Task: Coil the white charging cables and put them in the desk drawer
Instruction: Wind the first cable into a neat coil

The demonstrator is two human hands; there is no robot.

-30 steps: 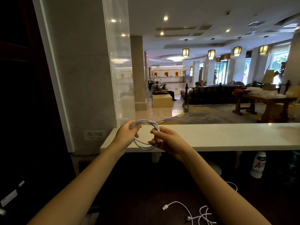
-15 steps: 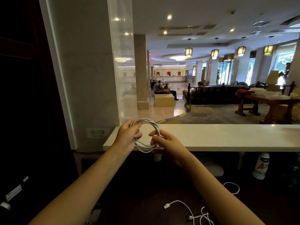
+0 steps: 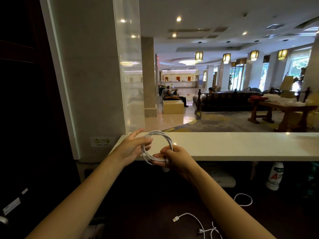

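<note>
I count two hands on my feed: the left hand [image 3: 133,146] and the right hand [image 3: 176,157]. Between them is one coiled cable [image 3: 161,135]. On the dark desk [image 3: 146,204] I see one plugged strand [image 3: 188,215] and one loose loop [image 3: 243,200]; I cannot tell whether these are separate cables. There is one white bottle [image 3: 274,176] and four hanging lanterns [image 3: 198,56].

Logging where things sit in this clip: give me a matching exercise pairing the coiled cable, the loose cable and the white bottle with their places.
Things:
1. coiled cable
2. loose cable
3. white bottle

Places:
A. lying on the dark desk
B. upright below the pale counter
C. pinched by the right hand

Pairs: 1-C, 2-A, 3-B.
</note>
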